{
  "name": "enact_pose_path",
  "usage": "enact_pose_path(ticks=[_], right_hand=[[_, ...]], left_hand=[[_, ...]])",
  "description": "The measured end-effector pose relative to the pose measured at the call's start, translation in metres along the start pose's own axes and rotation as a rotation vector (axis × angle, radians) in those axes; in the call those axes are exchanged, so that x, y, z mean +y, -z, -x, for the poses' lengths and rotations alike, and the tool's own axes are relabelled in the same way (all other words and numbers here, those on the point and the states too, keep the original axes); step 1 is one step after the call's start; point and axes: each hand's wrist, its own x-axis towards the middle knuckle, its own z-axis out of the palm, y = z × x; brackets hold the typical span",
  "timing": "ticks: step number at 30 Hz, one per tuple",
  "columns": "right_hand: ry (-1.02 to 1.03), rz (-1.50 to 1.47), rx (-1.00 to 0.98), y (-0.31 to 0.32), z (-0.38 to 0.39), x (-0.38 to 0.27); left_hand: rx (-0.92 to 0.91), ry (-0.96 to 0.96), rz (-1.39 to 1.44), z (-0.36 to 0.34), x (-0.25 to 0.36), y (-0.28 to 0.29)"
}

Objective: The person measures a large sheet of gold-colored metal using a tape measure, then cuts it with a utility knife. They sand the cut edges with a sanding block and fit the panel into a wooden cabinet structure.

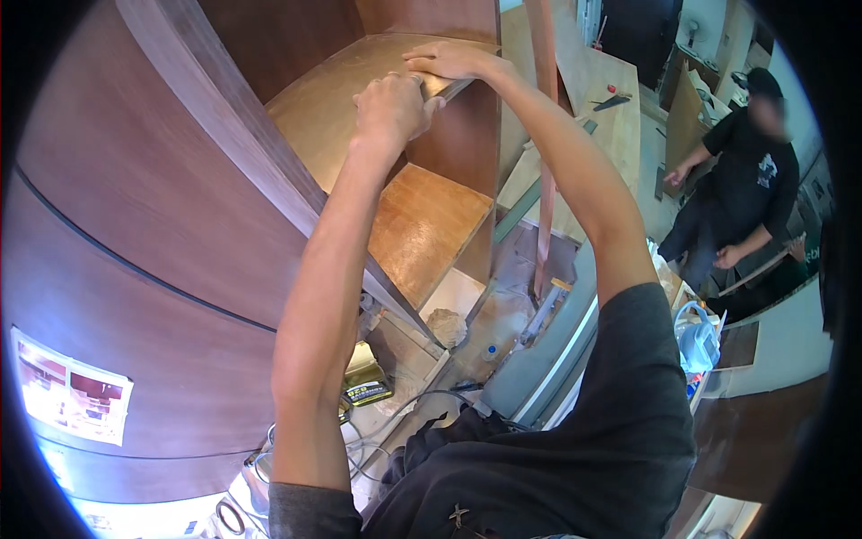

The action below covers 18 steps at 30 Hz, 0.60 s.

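Observation:
Both my arms reach up to a wooden shelf board [350,99] inside a brown cabinet. My left hand [392,110] is curled at the board's front edge, fingers closed; what it grips, if anything, is hidden. My right hand [452,61] lies flat on top of the board near its front right corner, fingers spread and pressing down. A lower shelf [422,229] of lighter orange wood sits beneath the hands.
The dark brown cabinet side panel [153,198] fills the left. A power tool [364,382] with cables lies on the floor below. Boards and a red-handled tool [618,90] lie on a workbench at the back. Another person [745,180] in black crouches at the right.

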Motion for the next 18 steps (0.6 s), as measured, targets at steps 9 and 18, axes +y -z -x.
enact_pose_path(ticks=[9, 18], right_hand=[[-0.125, -0.341, 0.781, -0.045, 0.116, -0.073], [-0.614, -0.817, 0.512, -0.264, 0.313, -0.204]], left_hand=[[-0.102, 0.033, -0.005, 0.008, -0.011, 0.009], [-0.034, -0.058, 0.025, 0.004, 0.004, 0.010]])
